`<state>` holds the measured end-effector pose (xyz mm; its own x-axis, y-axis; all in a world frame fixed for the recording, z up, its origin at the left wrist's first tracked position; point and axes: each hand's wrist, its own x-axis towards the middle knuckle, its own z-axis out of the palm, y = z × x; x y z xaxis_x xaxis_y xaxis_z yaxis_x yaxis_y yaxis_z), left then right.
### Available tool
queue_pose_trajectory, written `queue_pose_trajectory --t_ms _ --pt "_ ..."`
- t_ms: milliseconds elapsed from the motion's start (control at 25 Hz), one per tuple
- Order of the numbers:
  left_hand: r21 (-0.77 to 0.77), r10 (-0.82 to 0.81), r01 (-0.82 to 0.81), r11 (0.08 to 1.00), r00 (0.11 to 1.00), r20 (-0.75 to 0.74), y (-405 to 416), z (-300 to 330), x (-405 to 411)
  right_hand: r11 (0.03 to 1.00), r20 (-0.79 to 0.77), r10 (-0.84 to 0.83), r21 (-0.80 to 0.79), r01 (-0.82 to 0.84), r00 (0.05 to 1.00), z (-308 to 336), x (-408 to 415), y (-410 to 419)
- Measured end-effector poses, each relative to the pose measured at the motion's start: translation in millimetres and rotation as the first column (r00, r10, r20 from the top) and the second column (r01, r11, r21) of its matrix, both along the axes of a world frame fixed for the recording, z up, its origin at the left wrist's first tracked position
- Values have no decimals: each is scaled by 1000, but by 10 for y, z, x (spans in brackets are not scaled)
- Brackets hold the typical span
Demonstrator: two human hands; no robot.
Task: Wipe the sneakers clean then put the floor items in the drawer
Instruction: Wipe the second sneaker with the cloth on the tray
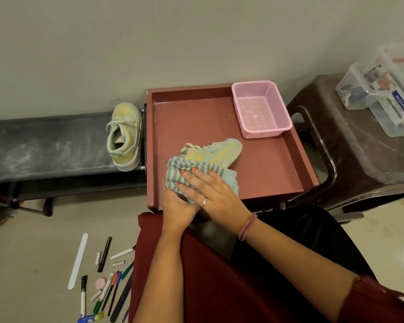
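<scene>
A maroon sleeve, rings and pink wristband (right wrist) are worn.

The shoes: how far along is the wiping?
Nothing is plainly finished. In hand: the right hand presses a striped cloth on one shoe over the red tray, and the left hand supports it, fingers mostly hidden. The other shoe sits on the black rack; whether it is wiped or waiting, I cannot tell.

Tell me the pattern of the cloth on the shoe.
The cloth has grey and pale teal stripes; head view.
</scene>
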<state>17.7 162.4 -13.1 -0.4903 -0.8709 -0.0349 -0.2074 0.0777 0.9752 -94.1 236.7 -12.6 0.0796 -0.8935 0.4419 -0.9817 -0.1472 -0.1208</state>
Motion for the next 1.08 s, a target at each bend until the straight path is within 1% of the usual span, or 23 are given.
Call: queue_pose_trajectory --t_ms 80,160,240,280,320,360,440,520,600,640,680,760,800,840,880,920,960,1000,1080 --pt "-3 -9 9 1000 1000 -23 6 -25 -5 998 -34 44 -48 -46 998 -65 -89 -36" --pt "16 -7 8 1000 1000 -27 3 -54 6 992 -15 106 -68 -107 994 -74 -158 -34" --pt "56 11 -9 998 999 -45 -12 -69 23 991 45 131 -11 -130 990 -95 -294 -24" --pt "62 19 -16 998 999 -47 -18 -67 32 993 79 108 35 -111 991 -136 -410 -25" --pt "64 19 -16 998 998 -52 -23 -66 33 994 105 47 90 -56 993 -168 -551 -31" --pt "65 21 -18 998 998 -60 -27 -74 37 988 116 -51 154 33 992 -198 -706 -37" --pt "59 24 -21 998 998 -59 -34 -81 37 930 131 -273 288 227 953 -163 -1009 -58" --pt "64 9 -6 998 998 -59 -54 -113 36 851 189 -452 384 358 872 -72 -1150 -129" --pt "73 -12 17 997 997 -78 -61 -105 29 803 293 -551 443 399 782 112 -965 -218" --pt "72 -25 32 997 996 -91 -61 -89 22 805 356 -552 464 370 754 190 -786 -246" --pt "66 -36 43 997 994 -98 -63 -87 24 825 413 -515 476 304 751 253 -578 -238" --pt "57 -45 50 997 994 -98 -73 -97 41 895 515 -342 434 105 786 353 -165 -156" --pt "48 -41 46 998 995 -91 -83 -100 52 917 514 -252 398 33 820 363 -88 -112" --pt "36 -39 43 998 995 -87 -90 -104 56 928 462 -192 373 6 866 339 -146 -84" --pt "23 -46 48 999 996 -82 -89 -109 56 936 373 -167 350 28 913 259 -324 -87" --pt "7 -54 55 998 996 -71 -86 -111 58 931 278 -203 352 97 939 197 -541 -107" --pt "-12 -60 60 998 997 -53 -81 -95 62 904 204 -285 381 192 937 123 -767 -132" --pt "-24 -71 70 997 996 -45 -77 -81 62 866 160 -375 413 283 913 100 -949 -163" --pt "-23 -86 85 996 995 -43 -88 -86 70 795 154 -506 465 390 848 95 -1065 -238"
